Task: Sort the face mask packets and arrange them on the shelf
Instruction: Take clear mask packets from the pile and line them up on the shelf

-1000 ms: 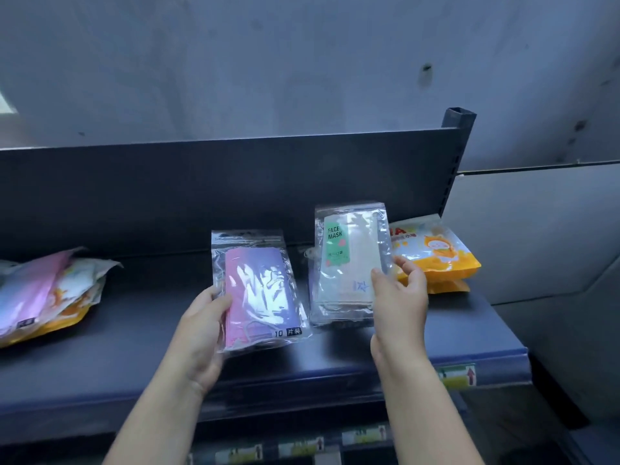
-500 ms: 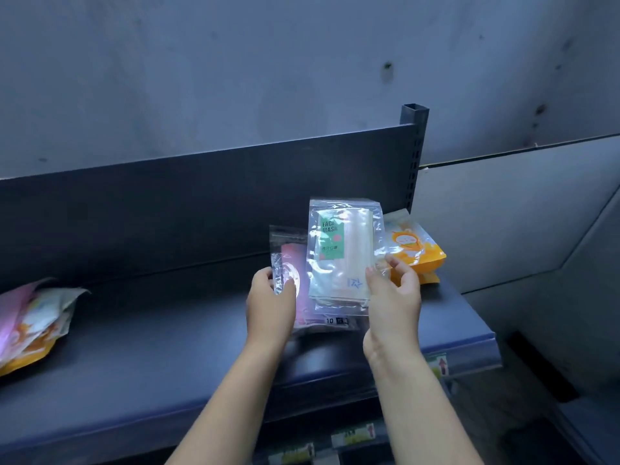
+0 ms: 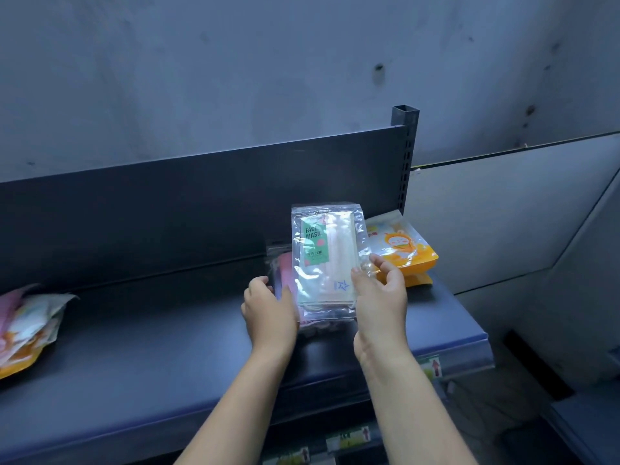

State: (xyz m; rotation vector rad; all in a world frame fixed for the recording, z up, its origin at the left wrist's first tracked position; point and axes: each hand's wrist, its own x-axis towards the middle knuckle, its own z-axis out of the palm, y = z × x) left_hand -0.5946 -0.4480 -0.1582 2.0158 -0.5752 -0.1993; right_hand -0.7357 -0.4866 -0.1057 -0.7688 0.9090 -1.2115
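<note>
seemingly for alignment, the clear face mask packet [image 3: 327, 260] is pinched upright by the right hand [image 3: 379, 297], the pink packet [image 3: 285, 273] gripped behind it by the left hand [image 3: 268, 310].

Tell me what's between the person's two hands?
In the head view, a clear FACE MASK packet, overlapping a pink mask packet, sits between the left hand and right hand.

Your body appears in view as two forearms and two hands only. Both forearms are bare along their full visible length, down to the wrist. Each forearm widens from a narrow wrist toward the lower edge of the view. Your left grip [image 3: 270, 312] and right grip [image 3: 380, 308] are bare hands.
</note>
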